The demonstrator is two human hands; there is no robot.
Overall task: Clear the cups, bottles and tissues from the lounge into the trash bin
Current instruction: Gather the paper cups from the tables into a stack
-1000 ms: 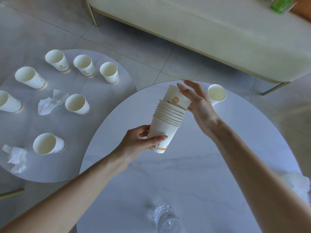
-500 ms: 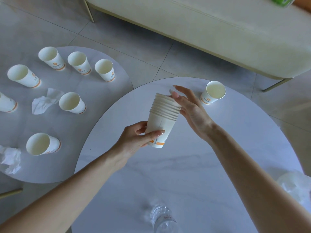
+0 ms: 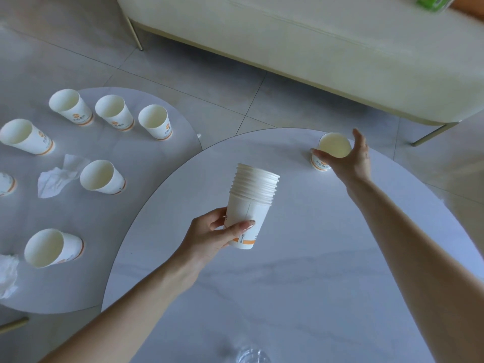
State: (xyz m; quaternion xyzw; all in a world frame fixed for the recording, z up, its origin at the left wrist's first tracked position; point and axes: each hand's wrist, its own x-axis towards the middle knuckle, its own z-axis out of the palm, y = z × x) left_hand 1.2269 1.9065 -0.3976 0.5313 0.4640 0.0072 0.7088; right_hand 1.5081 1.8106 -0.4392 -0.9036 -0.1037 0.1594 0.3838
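Observation:
My left hand [image 3: 209, 237] grips a stack of several nested white paper cups [image 3: 250, 205] above the near round table [image 3: 301, 284]. At that table's far edge my right hand [image 3: 349, 159] curls around a single upright paper cup [image 3: 334, 148], thumb and fingers spread on either side of it. Several more white cups with orange logos [image 3: 115, 115] stand on the lower left table [image 3: 146, 205], with a crumpled tissue [image 3: 59, 175] among them and another tissue [image 3: 7, 273] at the left edge. The top of a clear plastic bottle [image 3: 252, 356] shows at the bottom edge.
A cream sofa [image 3: 340, 48] on thin metal legs runs along the far side, with a green object [image 3: 432, 2] on it at the top right. Grey tiled floor [image 3: 209, 82] lies between the sofa and the tables.
My right hand left the top of the stack and reached far right to the lone cup. The stack in my left hand has stayed put, with the top cup pushed fully in.

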